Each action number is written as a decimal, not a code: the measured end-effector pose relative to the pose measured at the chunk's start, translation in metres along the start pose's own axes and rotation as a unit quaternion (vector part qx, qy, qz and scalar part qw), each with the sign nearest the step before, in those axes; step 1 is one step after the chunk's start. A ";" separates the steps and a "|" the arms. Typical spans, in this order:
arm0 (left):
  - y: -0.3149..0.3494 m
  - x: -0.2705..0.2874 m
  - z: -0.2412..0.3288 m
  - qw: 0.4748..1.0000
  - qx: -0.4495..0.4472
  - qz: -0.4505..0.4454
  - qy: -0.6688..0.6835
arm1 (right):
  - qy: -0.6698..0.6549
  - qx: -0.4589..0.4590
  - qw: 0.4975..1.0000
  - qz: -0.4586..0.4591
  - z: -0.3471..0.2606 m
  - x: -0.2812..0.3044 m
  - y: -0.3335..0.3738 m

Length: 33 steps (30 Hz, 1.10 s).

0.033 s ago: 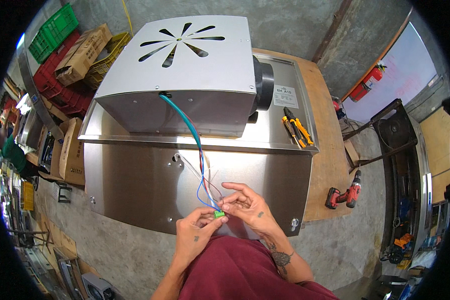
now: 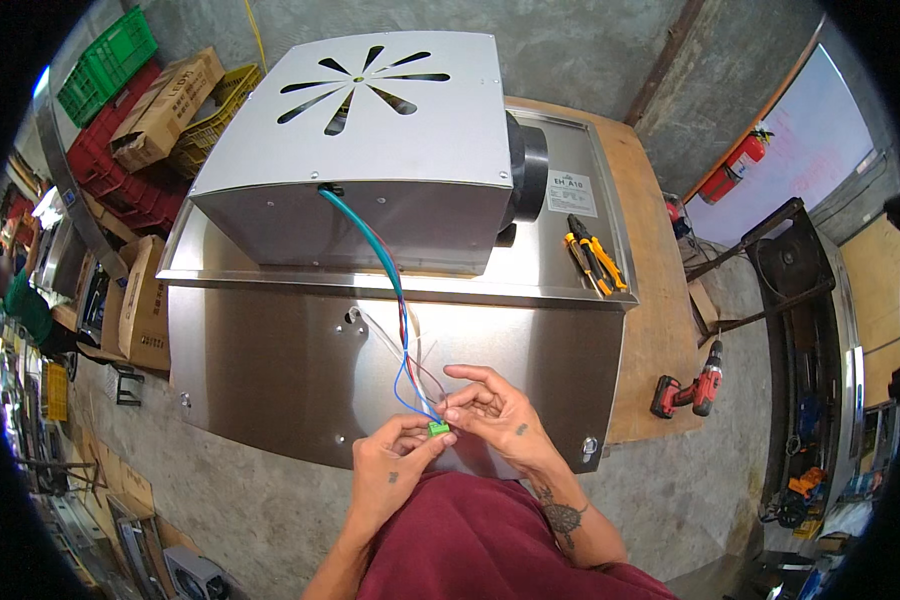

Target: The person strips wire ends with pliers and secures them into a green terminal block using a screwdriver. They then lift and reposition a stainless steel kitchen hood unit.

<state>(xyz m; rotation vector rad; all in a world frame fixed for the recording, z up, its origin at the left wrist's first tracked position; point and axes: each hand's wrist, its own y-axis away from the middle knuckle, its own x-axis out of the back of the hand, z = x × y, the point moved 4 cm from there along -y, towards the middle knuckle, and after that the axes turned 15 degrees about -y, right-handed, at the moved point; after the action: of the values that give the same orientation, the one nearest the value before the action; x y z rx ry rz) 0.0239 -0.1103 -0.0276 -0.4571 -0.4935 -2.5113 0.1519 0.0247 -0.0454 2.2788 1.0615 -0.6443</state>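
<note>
My left hand (image 2: 395,455) is closed, pinching a small green terminal block (image 2: 438,428) between thumb and fingers. Close beside it, my right hand (image 2: 502,420) has thumb and fingertips pressed together at the wire ends; which wire they grip is hard to make out. A blue wire (image 2: 399,388) loops down into the connector, along with white wire. A loose brown-red wire (image 2: 430,376) curves just above my right fingertips. The wires come from a teal sleeved cable (image 2: 378,247), which leaves a hole in the grey metal housing (image 2: 370,222).
The housing sits on a stainless steel hood (image 2: 270,350). Orange-handled pliers (image 2: 600,262) and a yellow-black screwdriver (image 2: 582,262) lie at its right. A red cordless drill (image 2: 692,385) rests further right. Crates (image 2: 108,62) and cartons stand at the left, where another person (image 2: 28,310) shows.
</note>
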 end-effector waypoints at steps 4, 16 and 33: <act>0.001 -0.002 -0.001 1.000 -0.012 0.009 -0.007 | 0.005 -0.001 1.000 -0.006 -0.001 0.002 0.000; -0.009 -0.006 -0.015 0.995 -0.088 0.050 -0.023 | -0.093 0.010 0.996 -0.005 0.004 0.015 -0.007; -0.023 -0.027 -0.002 0.985 0.054 0.033 0.161 | 0.289 0.137 0.946 0.052 -0.017 -0.015 0.024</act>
<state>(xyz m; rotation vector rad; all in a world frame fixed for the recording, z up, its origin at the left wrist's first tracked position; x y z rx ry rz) 0.0321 -0.0810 -0.0469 -0.0225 -0.4756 -2.4162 0.1655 0.0141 -0.0170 2.8429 1.1467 -0.0660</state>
